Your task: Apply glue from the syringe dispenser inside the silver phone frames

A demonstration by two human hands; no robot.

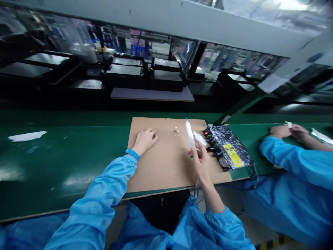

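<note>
Here at the near side, blue sleeves [104, 191] reach in, and the right hand [201, 160] has the syringe [189, 133], thumb and fingers pinching its lower end, above the right part of the cardboard sheet [161, 166]. It's a slim, straight tube, milky white and cloudy, capped by a narrow teal tip [186, 119]. And that tip points away from the wearer, a touch to the left, the long axis running fore and aft with a slight slant; how steeply it rises, one can't tell. Over on the left, the left hand [145, 140] rests on the cardboard, fingers loosely bent; whether they press together underneath can't be told. Beside the syringe lies white paper [199, 138], then a smeared black box [223, 137]; farther off, small pale crumbs [176, 130] dot the cardboard.
</note>
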